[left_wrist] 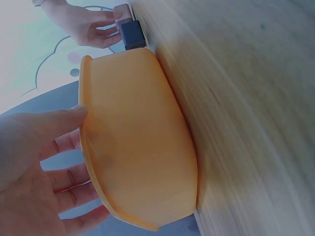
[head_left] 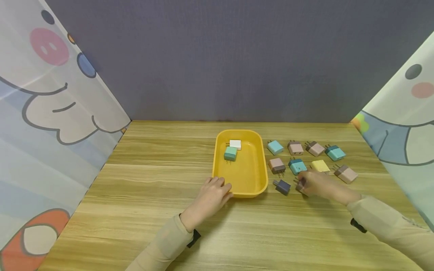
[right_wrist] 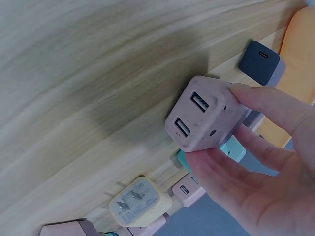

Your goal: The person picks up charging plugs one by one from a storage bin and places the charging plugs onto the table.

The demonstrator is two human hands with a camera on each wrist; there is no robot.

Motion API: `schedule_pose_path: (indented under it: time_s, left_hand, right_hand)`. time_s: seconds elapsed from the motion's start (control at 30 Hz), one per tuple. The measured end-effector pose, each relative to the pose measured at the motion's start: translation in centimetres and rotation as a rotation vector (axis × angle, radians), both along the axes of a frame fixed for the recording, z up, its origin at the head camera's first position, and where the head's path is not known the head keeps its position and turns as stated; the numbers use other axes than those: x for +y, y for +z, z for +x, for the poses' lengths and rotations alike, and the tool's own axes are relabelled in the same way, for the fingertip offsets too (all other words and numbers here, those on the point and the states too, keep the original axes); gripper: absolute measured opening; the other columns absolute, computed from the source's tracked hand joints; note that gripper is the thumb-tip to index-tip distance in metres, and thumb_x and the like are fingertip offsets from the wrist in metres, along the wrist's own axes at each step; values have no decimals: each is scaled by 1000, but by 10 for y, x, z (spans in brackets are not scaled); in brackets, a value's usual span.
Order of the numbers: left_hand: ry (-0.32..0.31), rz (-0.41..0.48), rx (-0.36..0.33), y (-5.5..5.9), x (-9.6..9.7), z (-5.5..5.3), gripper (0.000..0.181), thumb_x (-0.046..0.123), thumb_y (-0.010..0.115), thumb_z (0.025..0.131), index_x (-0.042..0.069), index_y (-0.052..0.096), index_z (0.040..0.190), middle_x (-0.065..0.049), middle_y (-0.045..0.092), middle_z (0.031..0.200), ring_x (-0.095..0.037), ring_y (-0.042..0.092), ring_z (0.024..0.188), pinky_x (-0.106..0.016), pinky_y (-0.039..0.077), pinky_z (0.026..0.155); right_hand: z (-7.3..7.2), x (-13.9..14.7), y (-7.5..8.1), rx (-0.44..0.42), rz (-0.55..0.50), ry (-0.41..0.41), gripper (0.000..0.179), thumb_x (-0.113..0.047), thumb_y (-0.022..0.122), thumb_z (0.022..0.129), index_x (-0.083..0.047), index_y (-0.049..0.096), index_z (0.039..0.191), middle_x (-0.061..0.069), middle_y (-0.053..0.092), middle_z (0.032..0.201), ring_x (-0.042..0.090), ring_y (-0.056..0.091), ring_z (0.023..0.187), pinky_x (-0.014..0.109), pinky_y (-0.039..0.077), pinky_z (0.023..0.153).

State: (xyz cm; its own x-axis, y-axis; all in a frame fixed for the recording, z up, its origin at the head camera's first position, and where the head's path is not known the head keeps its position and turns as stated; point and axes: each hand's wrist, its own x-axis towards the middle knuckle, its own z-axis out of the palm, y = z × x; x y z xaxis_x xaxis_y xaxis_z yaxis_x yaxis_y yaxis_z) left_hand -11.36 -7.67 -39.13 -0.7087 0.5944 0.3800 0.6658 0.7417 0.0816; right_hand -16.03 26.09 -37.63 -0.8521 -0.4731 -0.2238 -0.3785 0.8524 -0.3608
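Note:
My right hand (head_left: 320, 185) pinches a pink USB charger plug (right_wrist: 204, 115) between thumb and fingers; its two USB ports face the right wrist camera. Just left of it on the table lies a dark blue charger plug (head_left: 282, 187). At the near left corner of a yellow plastic tray (head_left: 244, 178), my left hand (head_left: 210, 199) holds the rim, the thumb (left_wrist: 74, 115) at the edge and the fingers reaching over. Inside the tray lie a white charger plug (head_left: 235, 144) and a mint green charger plug (head_left: 230, 153).
Several chargers stand in rows right of the tray, among them a light blue one (head_left: 275, 147), a teal one (head_left: 297, 166), a yellow one (head_left: 320, 166) and a pink-brown one (head_left: 346, 174). A grey panel (head_left: 237, 67) rises behind the wooden table (head_left: 152, 169); printed curtains (head_left: 44, 113) flank it.

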Motion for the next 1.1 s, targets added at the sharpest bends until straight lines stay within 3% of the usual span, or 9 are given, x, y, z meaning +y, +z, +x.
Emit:
schedule_pose_path:
  time_s: [0.77, 1.1]
  left_hand:
    - [-9, 20, -2, 0, 0, 0, 12, 23, 65, 80, 12, 60, 79, 3, 47, 68, -12, 42, 64, -31, 40, 70]
    - [-5, 22, -3, 1, 0, 0, 12, 23, 65, 80, 13, 59, 78, 3, 47, 68, -13, 43, 65, -30, 40, 70]
  right_hand:
    - [3, 0, -6, 115, 33, 44, 29, -4, 68, 67, 5, 58, 92, 6, 55, 79, 15, 50, 65, 33, 44, 57]
    - [4, -1, -6, 112, 34, 31, 28, -5, 68, 68, 4, 58, 92, 7, 56, 80, 15, 49, 64, 33, 44, 57]
